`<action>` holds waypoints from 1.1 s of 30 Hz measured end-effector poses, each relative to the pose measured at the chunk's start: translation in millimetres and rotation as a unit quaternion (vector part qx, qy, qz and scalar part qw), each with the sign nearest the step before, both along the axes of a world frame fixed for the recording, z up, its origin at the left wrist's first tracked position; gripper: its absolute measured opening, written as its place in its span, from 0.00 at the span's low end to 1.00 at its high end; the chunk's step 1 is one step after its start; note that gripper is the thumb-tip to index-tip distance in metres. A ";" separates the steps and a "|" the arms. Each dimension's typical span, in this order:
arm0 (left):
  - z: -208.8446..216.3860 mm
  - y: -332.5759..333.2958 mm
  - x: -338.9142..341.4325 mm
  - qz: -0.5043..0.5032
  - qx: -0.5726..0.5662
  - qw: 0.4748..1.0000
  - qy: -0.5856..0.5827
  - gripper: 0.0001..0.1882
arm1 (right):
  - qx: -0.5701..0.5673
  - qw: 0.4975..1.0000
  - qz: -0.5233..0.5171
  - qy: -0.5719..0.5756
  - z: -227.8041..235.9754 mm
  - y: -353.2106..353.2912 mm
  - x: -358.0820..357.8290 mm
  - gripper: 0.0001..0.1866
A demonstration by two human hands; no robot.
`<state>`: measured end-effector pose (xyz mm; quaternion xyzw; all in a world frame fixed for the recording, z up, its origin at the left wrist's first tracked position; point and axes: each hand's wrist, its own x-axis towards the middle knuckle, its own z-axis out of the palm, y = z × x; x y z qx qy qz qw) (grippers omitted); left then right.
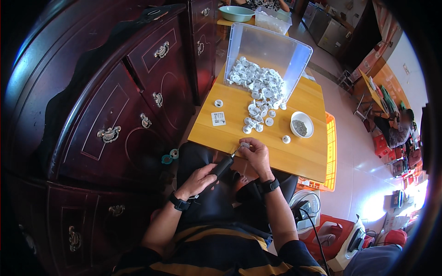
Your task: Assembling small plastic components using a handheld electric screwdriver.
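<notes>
My left hand point(198, 181) is wrapped around a black electric screwdriver point(223, 166), its thin bit pointing up and to the right. The tip meets a small white round plastic part point(245, 145), pinched between the fingers of my right hand point(258, 158) above the table's near edge. Beyond my hands, loose white plastic parts point(253, 123) spread over the wooden table point(214, 133). They spill from a heap point(258, 78) in a clear plastic bin point(276, 41) lying on its side. A white bowl point(309, 120) to the right holds tiny grey metal pieces, probably screws.
A printed white card point(218, 119) and a single white part point(218, 103) lie at the table's left. Dark wooden drawers point(106, 115) stand close on my left. An orange crate point(330, 152) borders the table's right side. Another person point(399, 131) sits far right.
</notes>
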<state>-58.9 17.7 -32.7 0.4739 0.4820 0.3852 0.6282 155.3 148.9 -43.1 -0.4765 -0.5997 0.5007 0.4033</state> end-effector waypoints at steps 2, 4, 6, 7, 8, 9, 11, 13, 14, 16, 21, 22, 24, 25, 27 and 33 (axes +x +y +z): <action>-0.1 0.2 -0.3 -0.001 0.001 1.000 0.001 0.20 | -0.003 1.000 -0.002 0.004 -0.7 0.3 -0.5 0.13; -0.1 0.1 -0.4 -0.001 0.001 1.000 0.001 0.20 | -0.001 1.000 -0.003 0.002 0.5 0.0 -1.4 0.13; 1.0 -0.2 0.0 0.001 -0.001 1.000 0.002 0.20 | 0.001 1.000 -0.004 0.000 2.0 -0.5 -2.0 0.13; 1.6 -0.2 0.0 0.001 -0.001 1.000 0.002 0.20 | 0.001 1.000 -0.005 -0.004 2.7 -0.8 -2.1 0.13; 2.2 0.0 -0.2 -0.003 -0.005 1.000 -0.003 0.20 | 0.001 1.000 -0.006 -0.007 2.9 -1.0 -2.1 0.13; 2.7 0.1 -0.4 -0.007 -0.009 1.000 -0.007 0.19 | 0.001 1.000 -0.006 -0.007 2.7 -0.9 -2.0 0.13; 3.2 0.4 -0.4 -0.007 -0.009 1.000 -0.009 0.19 | -0.003 1.000 -0.004 -0.008 1.9 -0.8 -1.6 0.12; 3.8 0.6 0.0 -0.007 -0.009 1.000 -0.010 0.19 | 0.002 1.000 -0.005 -0.013 2.9 -1.3 -1.7 0.12; 4.4 0.4 0.2 -0.006 -0.009 1.000 -0.011 0.19 | 0.006 1.000 -0.006 -0.018 3.3 -1.5 -1.8 0.12; 4.5 0.1 0.2 -0.005 -0.010 1.000 -0.011 0.19 | 0.008 1.000 -0.005 -0.020 1.1 -1.0 -1.2 0.12; -1.0 -1.4 -0.7 -0.003 -0.004 1.000 -0.030 0.19 | 0.024 1.000 -0.003 -0.018 0.6 -2.2 -2.8 0.11; -1.1 -1.4 -0.4 -0.003 -0.004 1.000 -0.029 0.19 | 0.023 1.000 -0.005 -0.012 -0.6 -2.1 -2.7 0.10; -0.9 -1.5 0.2 0.000 -0.009 0.999 -0.037 0.21 | 0.021 1.000 -0.008 -0.006 -2.9 -2.0 -2.7 0.10; -1.4 -1.6 0.2 -0.001 -0.010 0.999 -0.037 0.21 | 0.026 1.000 -0.011 -0.005 -3.9 -2.1 -2.8 0.09; -2.7 -1.6 0.1 -0.001 -0.006 0.999 -0.050 0.21 | 0.032 0.999 -0.014 -0.003 -4.6 -2.6 -2.7 0.09; 2.2 -1.6 1.0 -0.004 -0.007 0.999 -0.044 0.21 | 0.040 0.999 -0.024 -0.023 -1.4 -4.6 -3.8 0.08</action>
